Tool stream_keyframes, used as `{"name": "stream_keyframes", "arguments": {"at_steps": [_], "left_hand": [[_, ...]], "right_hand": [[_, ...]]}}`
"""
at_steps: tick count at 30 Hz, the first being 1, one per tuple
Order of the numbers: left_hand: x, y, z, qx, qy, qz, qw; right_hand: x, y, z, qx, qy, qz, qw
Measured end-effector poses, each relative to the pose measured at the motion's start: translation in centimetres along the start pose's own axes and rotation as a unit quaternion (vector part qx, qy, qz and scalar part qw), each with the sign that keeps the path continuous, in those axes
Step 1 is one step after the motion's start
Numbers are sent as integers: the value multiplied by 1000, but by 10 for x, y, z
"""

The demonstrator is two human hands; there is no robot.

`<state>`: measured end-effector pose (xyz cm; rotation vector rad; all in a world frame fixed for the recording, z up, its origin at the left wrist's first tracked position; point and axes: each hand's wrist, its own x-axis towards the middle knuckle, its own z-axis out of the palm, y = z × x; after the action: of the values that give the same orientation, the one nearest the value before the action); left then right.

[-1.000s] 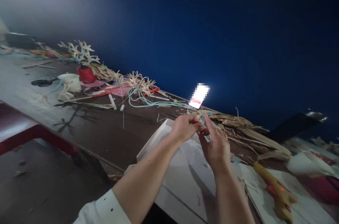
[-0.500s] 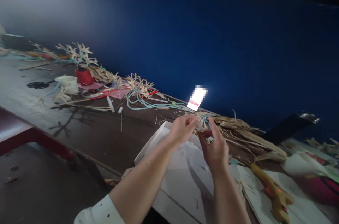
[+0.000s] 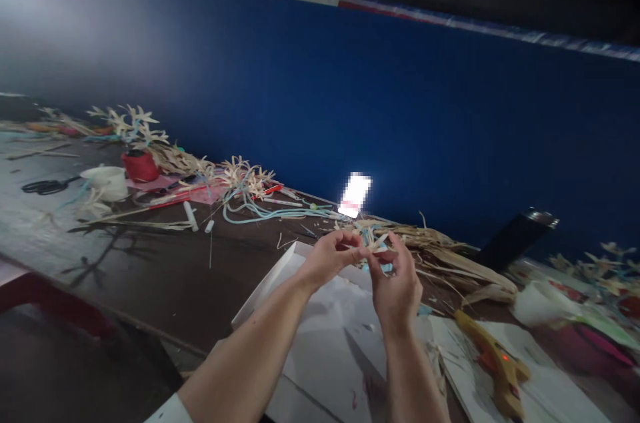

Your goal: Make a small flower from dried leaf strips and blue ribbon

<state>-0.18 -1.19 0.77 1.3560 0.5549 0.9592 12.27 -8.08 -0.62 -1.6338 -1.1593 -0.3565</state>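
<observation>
My left hand [image 3: 331, 255] pinches a small pale flower [image 3: 379, 244] of dried husk-like strips, thumb and fingertips at its near left side. Around the flower's right side, the fingers of my right hand [image 3: 399, 286] are curled and grip it too. Light blue bits show beneath and behind the petals, partly hidden by my fingers. Both hands hover over the far end of a shallow white box [image 3: 320, 336]. Just beyond them lies a heap of dried husks [image 3: 440, 243].
A yellow glue gun [image 3: 493, 363] with a red light lies on white paper at right. Behind stands a bright phone [image 3: 355, 196]. Leftward are light blue stems [image 3: 265, 213], husk flowers [image 3: 245, 176], a red spool [image 3: 140, 166], a white cup [image 3: 107, 183] and black scissors [image 3: 47, 187].
The camera view has tilted up and shifted right. My hands have turned the flower, so its pale petals show more between my fingertips. My fingers have drawn closer together.
</observation>
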Motion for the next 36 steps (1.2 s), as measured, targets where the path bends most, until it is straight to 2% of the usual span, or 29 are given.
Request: {"name": "stream_keyframes", "arguments": {"at_steps": [3, 8, 11, 14, 17, 22, 28, 33, 36], "left_hand": [[1, -6, 1, 55, -26, -6, 998], [2, -14, 5, 136, -65, 43, 988], [2, -17, 9, 164, -48, 47, 984], [0, -16, 12, 147, -14, 37, 988], [-2, -13, 13, 120, -6, 28, 992], [1, -20, 11, 122, -2, 28, 992], [4, -23, 11, 90, 15, 4, 996], [4, -19, 12, 42, 24, -29, 998], [3, -16, 11, 20, 38, -46, 998]], "right_hand": [[3, 1, -3, 48, -3, 38, 998], [5, 2, -1, 159, -39, 105, 981], [4, 2, 5, 221, -48, 136, 965], [3, 1, 7, 250, -58, 143, 956], [3, -3, 4, 254, -69, 143, 954], [0, -5, 5, 174, -80, 127, 973], [0, 1, 9, 276, -116, 188, 935], [4, 1, 4, 177, -92, 176, 964], [6, -3, 1, 157, -92, 196, 963]]}}
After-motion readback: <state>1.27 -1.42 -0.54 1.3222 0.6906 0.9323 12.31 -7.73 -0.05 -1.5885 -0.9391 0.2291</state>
